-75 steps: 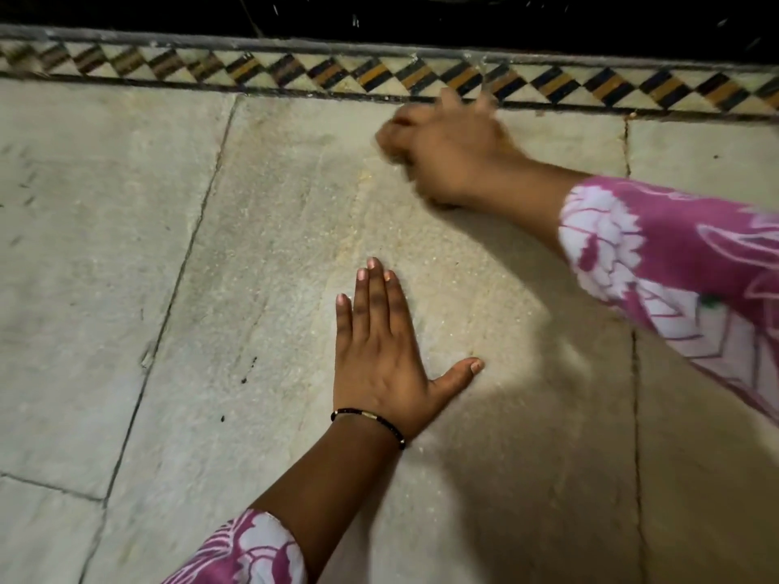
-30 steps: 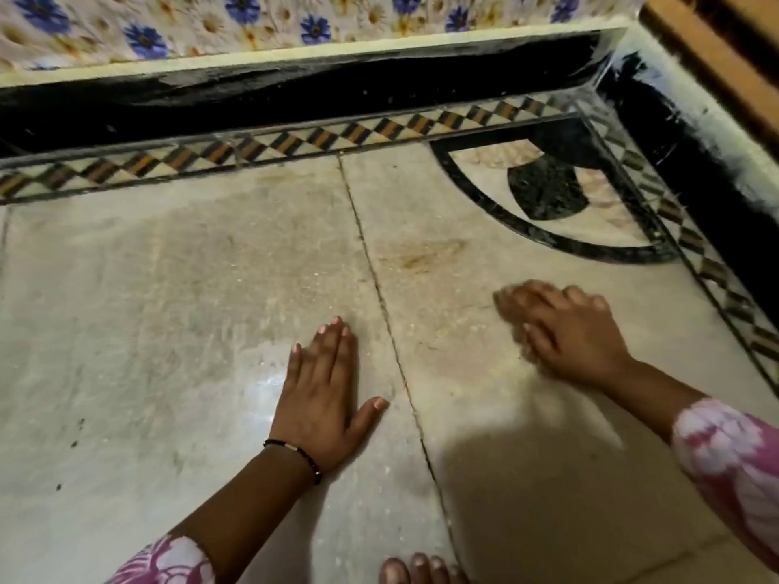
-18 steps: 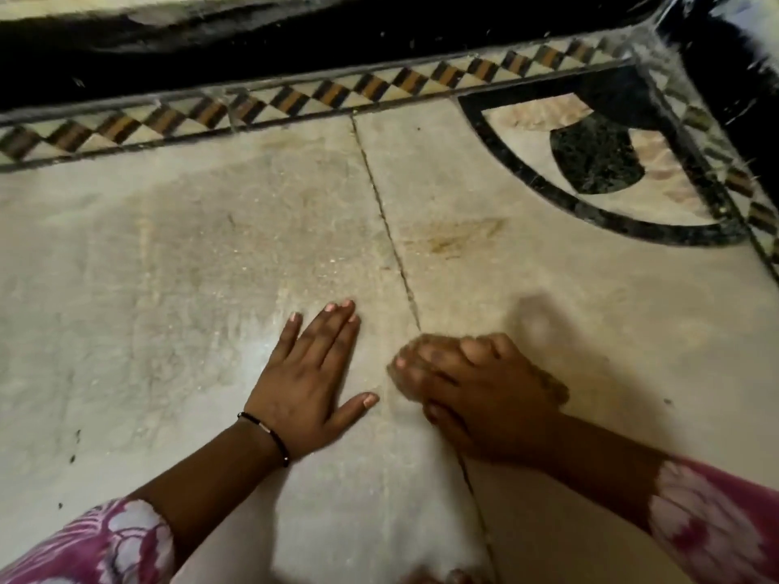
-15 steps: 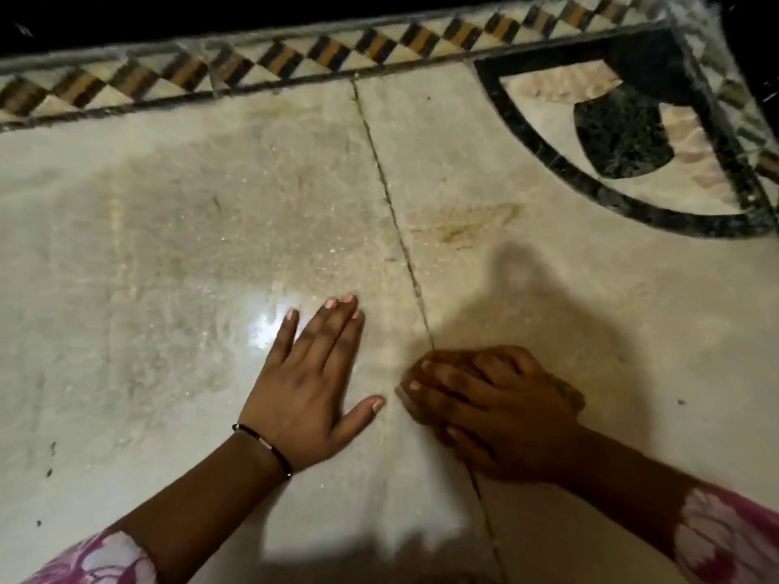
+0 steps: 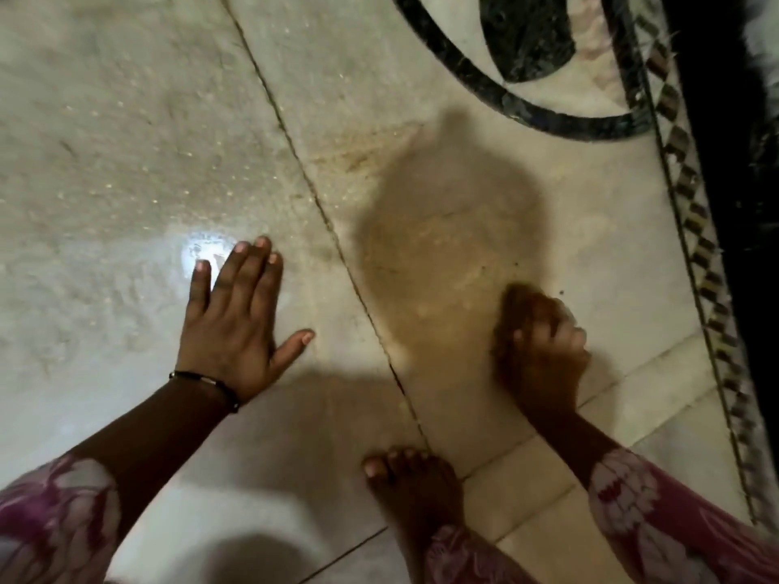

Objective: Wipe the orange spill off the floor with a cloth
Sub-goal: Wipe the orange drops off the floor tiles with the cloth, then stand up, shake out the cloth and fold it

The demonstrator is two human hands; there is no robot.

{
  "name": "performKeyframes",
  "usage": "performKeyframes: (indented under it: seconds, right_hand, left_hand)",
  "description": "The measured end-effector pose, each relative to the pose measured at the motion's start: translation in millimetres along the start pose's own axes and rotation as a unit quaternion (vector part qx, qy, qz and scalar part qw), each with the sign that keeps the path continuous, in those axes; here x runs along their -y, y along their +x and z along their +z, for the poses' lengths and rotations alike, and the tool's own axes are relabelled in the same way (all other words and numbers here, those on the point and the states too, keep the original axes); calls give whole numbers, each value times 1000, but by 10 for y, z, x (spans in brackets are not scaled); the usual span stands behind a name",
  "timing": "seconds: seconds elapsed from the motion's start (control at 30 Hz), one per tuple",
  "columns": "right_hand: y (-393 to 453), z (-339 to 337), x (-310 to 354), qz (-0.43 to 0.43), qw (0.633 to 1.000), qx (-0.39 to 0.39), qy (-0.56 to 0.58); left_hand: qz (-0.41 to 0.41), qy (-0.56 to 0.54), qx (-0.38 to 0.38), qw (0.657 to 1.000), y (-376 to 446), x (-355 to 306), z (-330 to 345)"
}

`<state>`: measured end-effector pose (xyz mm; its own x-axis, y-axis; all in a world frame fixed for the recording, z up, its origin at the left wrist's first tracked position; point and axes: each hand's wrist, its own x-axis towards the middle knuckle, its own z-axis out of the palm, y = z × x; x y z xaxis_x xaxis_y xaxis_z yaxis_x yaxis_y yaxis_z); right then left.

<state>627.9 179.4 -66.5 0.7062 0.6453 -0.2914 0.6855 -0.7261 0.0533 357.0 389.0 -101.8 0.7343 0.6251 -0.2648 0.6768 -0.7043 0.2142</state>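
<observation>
A faint orange-brown stain point(image 5: 360, 155) marks the pale marble floor just right of a slab joint. My right hand point(image 5: 539, 343) is bunched and pressed on the floor below and to the right of the stain. It is motion-blurred, and the wiping cloth under it is almost wholly hidden by the fingers. My left hand point(image 5: 236, 318) lies flat on the slab left of the joint, fingers spread, palm down, holding nothing. It wears a thin black bracelet. A wet sheen shows on the floor by its fingertips.
My bare foot point(image 5: 413, 491) stands on the floor between the two arms. A black curved inlay point(image 5: 527, 107) lies at the upper right. A chequered border strip point(image 5: 695, 229) and a black wall base point(image 5: 742, 162) run down the right side.
My right hand has swept to the right, from beside the left hand out past the joint. The view has tipped down, so my foot now shows. The left hand stays planted.
</observation>
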Motion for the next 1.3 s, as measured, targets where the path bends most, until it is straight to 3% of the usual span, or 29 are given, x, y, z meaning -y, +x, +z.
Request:
performKeyframes:
  seconds: [0.03, 0.1, 0.2, 0.33, 0.47, 0.63, 0.67, 0.73, 0.8, 1.0, 1.13, 1.3]
  right_hand:
    - [80, -101, -75, 118, 993, -5, 16]
    - [267, -315, -86, 325, 944, 30, 41]
    - [242, -956, 22, 406, 897, 73, 161]
    - [-405, -2057, 274, 314, 878, 91, 349]
    - [-1374, -3671, 616, 266, 760, 130, 579]
    - [-2505, -5192, 738, 131, 706, 248, 651]
    - [-2624, -5351, 721, 107, 710, 276, 640]
    - [-2856, -5736, 647, 41, 716, 313, 623]
    - [-3072, -5980, 527, 2, 717, 296, 631]
    - [-3764, -6245, 188, -45, 718, 233, 654]
    - [-4363, -6416, -6, -29, 651, 252, 716]
    - [-5020, -6636, -241, -31, 605, 265, 750]
  left_hand:
    - [-5, 9, 30, 1000, 2, -42, -107]
    - [-39, 43, 137, 989, 32, -151, -392]
    - [-102, 76, 237, 963, -56, -425, -1060]
    - [-130, -38, 244, 960, -540, -1042, -2175]
    - [-207, -249, 183, 928, -1304, -1650, -3720]
    - [-304, -431, 52, 848, -2135, -2188, -5296]
    - [-310, -442, 32, 841, -2251, -2256, -5480]
    - [-316, -453, -4, 834, -2515, -2391, -5728]
    - [-320, -480, -30, 816, -2755, -2547, -5913]
    - [-310, -652, -26, 691, -3639, -3149, -6148]
    - [-308, -716, -61, 624, -4395, -3553, -6244]
    - [-247, -738, -118, 617, -5110, -3996, -6375]
